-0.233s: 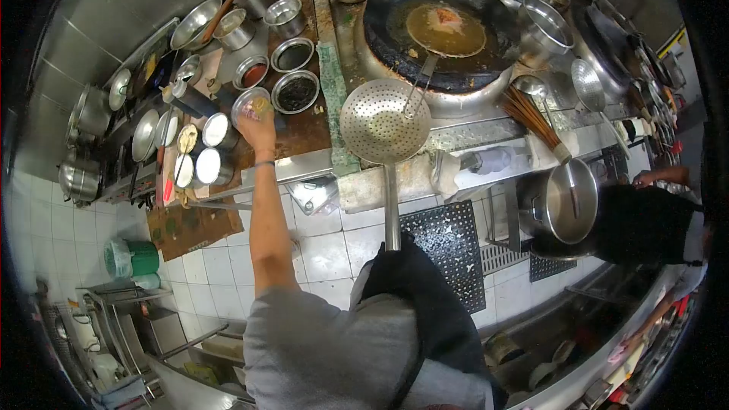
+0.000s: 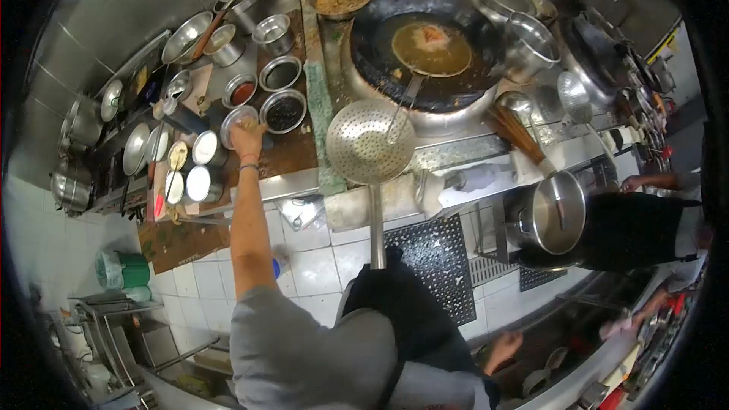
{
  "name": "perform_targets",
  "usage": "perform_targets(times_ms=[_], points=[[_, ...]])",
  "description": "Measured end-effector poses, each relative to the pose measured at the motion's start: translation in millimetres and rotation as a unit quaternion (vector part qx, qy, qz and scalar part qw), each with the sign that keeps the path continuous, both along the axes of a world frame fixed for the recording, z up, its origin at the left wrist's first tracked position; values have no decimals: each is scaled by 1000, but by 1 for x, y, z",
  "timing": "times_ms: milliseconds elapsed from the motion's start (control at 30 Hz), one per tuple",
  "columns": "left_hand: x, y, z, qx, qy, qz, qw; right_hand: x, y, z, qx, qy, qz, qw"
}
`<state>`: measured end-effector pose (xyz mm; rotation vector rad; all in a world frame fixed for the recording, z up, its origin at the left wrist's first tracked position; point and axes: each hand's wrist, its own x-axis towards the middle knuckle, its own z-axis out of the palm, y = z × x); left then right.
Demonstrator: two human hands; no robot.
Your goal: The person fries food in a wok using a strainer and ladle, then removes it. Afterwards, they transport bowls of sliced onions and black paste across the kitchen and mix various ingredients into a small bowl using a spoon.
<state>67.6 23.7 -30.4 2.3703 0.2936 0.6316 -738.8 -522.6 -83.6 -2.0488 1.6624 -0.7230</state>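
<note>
My left hand reaches into a small steel bowl on the left counter. Its fingers are bent together over the contents, and whatever they pinch is hidden. Beside that bowl stand a bowl of dark sauce, another dark-filled bowl and a bowl of red sauce. My right hand hangs low at the lower right, with loosely parted fingers and nothing visible in it. A perforated strainer rests on the stove's front edge, its handle pointing toward my body.
A large black wok holds oil and a mesh skimmer with pinkish food in it. Brown food fills a bowl behind. A bamboo brush and a deep pot are to the right, near another person's arm.
My left fingers have gone down into the small bowl, covering more of its contents. My right hand has come into view at the lower right. The whole view has shifted slightly.
</note>
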Motion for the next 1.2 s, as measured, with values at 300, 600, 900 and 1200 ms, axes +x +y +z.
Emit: perform_targets(times_ms=[300,600,900,1200], points=[[-15,13,9,-42,15,-77,996,148,50,33,201,25,311,929],[-196,-59,202,-211,30,-199,956,215,5,52,223,-26,445,867],[-343,-185,274,-124,134,-507,843,333,68,217,470,-193,566,649],[-342,-220,243,-46,110,-642,757,382,153,199,272,-112,632,717]])
